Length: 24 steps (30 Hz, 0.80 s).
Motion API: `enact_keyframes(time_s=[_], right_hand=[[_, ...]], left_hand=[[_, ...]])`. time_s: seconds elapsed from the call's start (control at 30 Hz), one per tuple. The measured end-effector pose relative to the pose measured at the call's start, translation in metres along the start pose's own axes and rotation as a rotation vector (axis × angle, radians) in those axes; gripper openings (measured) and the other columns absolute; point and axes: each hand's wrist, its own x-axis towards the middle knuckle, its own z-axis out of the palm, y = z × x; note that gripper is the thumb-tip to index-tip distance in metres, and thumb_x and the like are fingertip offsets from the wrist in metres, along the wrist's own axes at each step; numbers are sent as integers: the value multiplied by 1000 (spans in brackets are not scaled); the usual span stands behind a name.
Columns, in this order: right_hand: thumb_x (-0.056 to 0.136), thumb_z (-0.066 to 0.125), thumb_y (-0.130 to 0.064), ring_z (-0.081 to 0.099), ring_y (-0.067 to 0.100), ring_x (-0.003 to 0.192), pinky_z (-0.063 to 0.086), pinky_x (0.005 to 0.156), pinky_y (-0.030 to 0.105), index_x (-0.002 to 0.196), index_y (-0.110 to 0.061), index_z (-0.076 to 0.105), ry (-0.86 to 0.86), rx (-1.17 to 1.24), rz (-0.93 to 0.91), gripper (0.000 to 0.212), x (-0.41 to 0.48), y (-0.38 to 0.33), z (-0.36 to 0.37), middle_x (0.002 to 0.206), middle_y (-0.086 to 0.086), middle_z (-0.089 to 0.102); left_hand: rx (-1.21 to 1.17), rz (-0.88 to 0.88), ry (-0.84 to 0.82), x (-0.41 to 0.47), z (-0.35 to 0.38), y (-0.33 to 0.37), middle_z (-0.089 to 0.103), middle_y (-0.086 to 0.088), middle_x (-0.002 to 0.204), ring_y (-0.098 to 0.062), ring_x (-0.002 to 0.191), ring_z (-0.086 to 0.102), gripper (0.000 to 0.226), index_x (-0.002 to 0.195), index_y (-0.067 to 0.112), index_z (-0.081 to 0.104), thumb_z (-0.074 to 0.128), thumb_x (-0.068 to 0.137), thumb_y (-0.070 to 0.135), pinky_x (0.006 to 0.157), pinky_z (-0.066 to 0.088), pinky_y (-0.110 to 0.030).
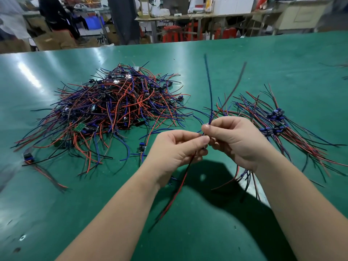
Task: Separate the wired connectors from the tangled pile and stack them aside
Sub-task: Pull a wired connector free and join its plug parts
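A big tangled pile (pixel 113 106) of red, blue and black wired connectors lies on the green table (pixel 273 59), left of centre. A sorted stack (pixel 275 121) of connectors lies fanned out at the right. My left hand (pixel 175 153) and my right hand (pixel 237 140) meet above the table between the two heaps. Together they pinch one wired connector (pixel 209 95), whose blue and dark wires stick upward. Its red and black wires hang below my left hand. More wires dangle under my right hand. The connector body is hidden by my fingers.
Loose connectors lie at the pile's edge, one (pixel 142 146) by my left hand and another (pixel 29 157) at the far left. Behind the table's far edge stand benches, red stools (pixel 172 33), boxes and people.
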Motion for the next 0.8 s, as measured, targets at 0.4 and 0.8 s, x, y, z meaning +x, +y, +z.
enact_keyframes(time_s=[0.4,0.8], right_hand=[[81,72,-13,64,13,47,41,37,15,67,-12,56,420,97,-165,21,5,-15,-26,51,-2,62],[100,42,-37,71,21,66,55,53,24,100,-12,50,454,157,-139,27,9,-11,-19,86,11,66]], left_hand=[[408,-168,-132,-5,-1,-6,70,-4,64,-9,57,66,16,77,10,67,82,72,13,56,52,-17],[74,-141,44,-2,0,0,69,-5,65,-9,52,63,17,78,8,66,78,71,17,50,51,-17]])
